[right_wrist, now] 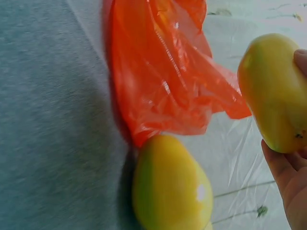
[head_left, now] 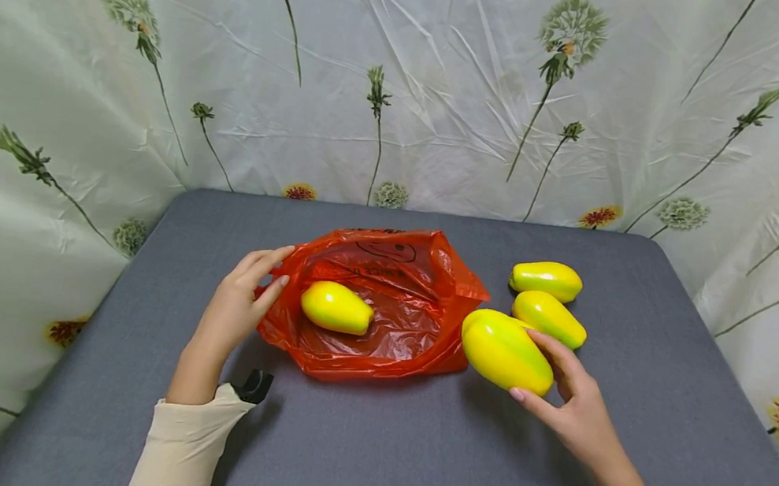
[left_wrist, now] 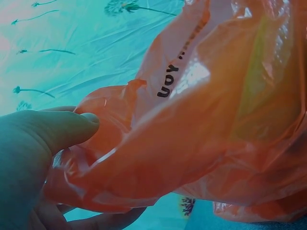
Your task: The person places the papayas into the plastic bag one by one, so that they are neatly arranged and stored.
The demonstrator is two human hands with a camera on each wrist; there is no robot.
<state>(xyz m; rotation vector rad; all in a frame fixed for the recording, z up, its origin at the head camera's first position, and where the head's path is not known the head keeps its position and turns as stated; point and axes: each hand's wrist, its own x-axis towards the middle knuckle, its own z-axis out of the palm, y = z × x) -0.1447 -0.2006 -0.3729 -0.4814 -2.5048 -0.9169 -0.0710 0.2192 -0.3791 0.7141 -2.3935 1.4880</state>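
Observation:
A red plastic bag [head_left: 362, 371] lies with its mouth spread wide on the grey table. My left hand [head_left: 241, 299] holds the bag's left rim; in the left wrist view the thumb lies over the film, with fingers below it. Inside the bag rests a yellow-green papaya [head_left: 336, 307]. Another papaya [head_left: 506, 350] is in my right hand [head_left: 575, 401], gripped between thumb and fingers by the bag's right edge. The right wrist view shows this held papaya [right_wrist: 273, 91] raised, with the bag [right_wrist: 163, 72] behind.
Two more papayas lie right of the bag, one papaya [head_left: 545, 280] behind the other papaya [head_left: 549, 318]. The grey table [head_left: 367, 454] ends at a pale curtain [head_left: 435, 145] with printed flowers, which stands along the back and sides.

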